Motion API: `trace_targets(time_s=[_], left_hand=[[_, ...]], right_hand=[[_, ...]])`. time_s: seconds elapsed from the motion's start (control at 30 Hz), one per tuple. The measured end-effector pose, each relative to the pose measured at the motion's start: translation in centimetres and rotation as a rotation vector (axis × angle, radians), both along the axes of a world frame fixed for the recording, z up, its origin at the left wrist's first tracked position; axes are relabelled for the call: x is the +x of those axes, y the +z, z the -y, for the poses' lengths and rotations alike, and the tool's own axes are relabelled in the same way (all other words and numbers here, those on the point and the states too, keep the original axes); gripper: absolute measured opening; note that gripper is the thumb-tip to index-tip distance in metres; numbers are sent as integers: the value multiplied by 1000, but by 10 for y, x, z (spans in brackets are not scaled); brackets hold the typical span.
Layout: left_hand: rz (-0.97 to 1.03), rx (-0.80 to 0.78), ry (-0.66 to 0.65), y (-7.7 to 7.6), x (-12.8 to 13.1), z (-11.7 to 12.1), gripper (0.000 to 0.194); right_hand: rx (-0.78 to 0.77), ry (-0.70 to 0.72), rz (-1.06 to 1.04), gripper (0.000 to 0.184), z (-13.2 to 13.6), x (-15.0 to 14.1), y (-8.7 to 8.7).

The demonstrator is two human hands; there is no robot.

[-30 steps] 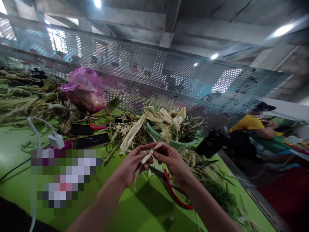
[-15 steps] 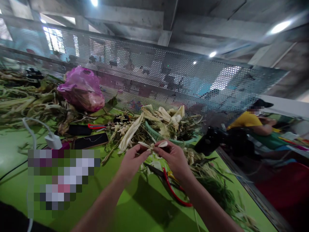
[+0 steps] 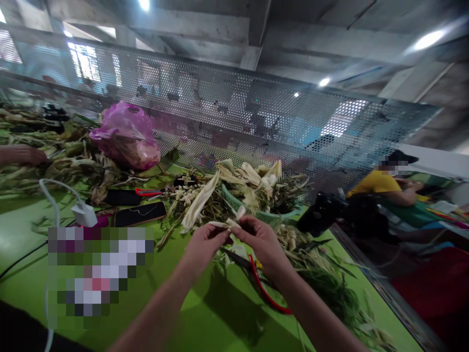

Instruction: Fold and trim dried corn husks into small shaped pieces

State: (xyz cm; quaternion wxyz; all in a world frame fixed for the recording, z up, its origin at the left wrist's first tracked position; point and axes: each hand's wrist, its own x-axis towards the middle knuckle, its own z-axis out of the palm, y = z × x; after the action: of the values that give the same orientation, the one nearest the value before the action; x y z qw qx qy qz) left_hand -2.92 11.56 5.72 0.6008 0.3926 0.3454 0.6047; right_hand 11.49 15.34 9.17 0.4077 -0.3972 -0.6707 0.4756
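Between my two hands is a small piece of pale dried corn husk [image 3: 233, 224], folded or knotted at its middle. My left hand [image 3: 207, 243] pinches its left end between thumb and fingers. The thumb and fingers of my right hand [image 3: 258, 239] close on the right side of the same piece. Below my right hand lie red-handled scissors [image 3: 269, 302] on the green table [image 3: 176, 313], their blades partly covered by scraps. Just beyond the hands stands a green basket [image 3: 252, 211] heaped with dried husks [image 3: 266, 181].
A pink plastic bag [image 3: 126, 132], a phone [image 3: 139, 214] and a red-handled cutter [image 3: 148, 192] lie to the left, near a white charger [image 3: 83, 214]. Another person's hand [image 3: 25, 155] reaches in at far left. Behind runs a perforated metal screen [image 3: 220, 107]. At right sits a person in yellow [image 3: 377, 185].
The husk piece has been turned or folded between my fingers, its right end now pointing up. Another person's hand has appeared at the far left.
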Motion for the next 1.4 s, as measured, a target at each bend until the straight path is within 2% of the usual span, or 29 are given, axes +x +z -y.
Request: trace_targets(time_s=[0.13,0.3,0.47,0.7,0.87,1.0,1.2,1.4], left_hand=[[-90,20,33,2,-1,1,29],[-190,90,84,-3,2,-1,23],[-192,94,168,-8,5,-1,18],[-147,-10,80,-1,1,0,27],[-143,12,106,-3,1,-3,33],[-148,13,111,-5,1,-4,27],[-177,46,149,-7,1,-5,17],[-226,50,186,-6,0,-5,25]], right_hand=[[16,-14,-1,27,-1,1,-2],[29,-26,-7,28,2,-1,-1],[0,-14,13,29,3,-1,-1],[-23,-55,-9,30,-1,1,-5],[2,-56,22,29,0,2,-5],[-4,-42,22,26,0,1,-7],[-54,-5,-57,24,-1,-5,-10],[-125,13,-143,24,-2,-5,-13]])
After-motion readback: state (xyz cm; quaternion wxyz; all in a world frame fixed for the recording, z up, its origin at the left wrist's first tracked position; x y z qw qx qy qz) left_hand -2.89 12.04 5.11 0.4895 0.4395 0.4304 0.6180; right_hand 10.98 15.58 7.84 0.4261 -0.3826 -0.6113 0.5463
